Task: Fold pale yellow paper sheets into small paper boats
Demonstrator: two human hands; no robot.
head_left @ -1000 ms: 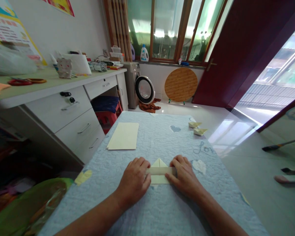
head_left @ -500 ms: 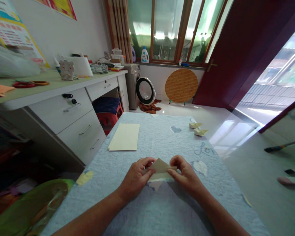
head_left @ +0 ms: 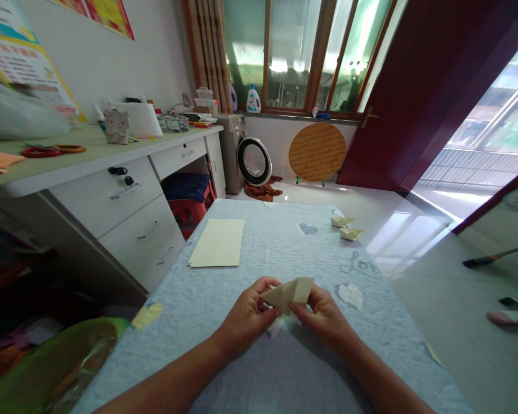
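A small folded piece of cream paper (head_left: 290, 292) is held up between both hands, just above the quilted blue cloth (head_left: 276, 247). My left hand (head_left: 252, 310) pinches its left end, thumb in front and fingers behind. On the other side, my right hand (head_left: 322, 310) grips the lower right part, with its thumb pressed on the near face. The paper's right end stands up as a wide flap, and its left end tapers to a point. Beyond the hands to the left lies a stack of cream paper sheets (head_left: 218, 242). Two folded paper boats (head_left: 351, 234) sit at the far right.
A green bin (head_left: 112, 330) with a plastic liner stands left of the table. A white desk (head_left: 133, 155) with drawers runs along the left wall, scissors (head_left: 43, 150) on top. Farther back are a washing machine (head_left: 233, 152) with its door open and a round wooden board (head_left: 317, 152).
The folded paper has been turned and tilted, so its triangular peak no longer points up and a flap now rises at its right. Both hands have shifted their grip on it.
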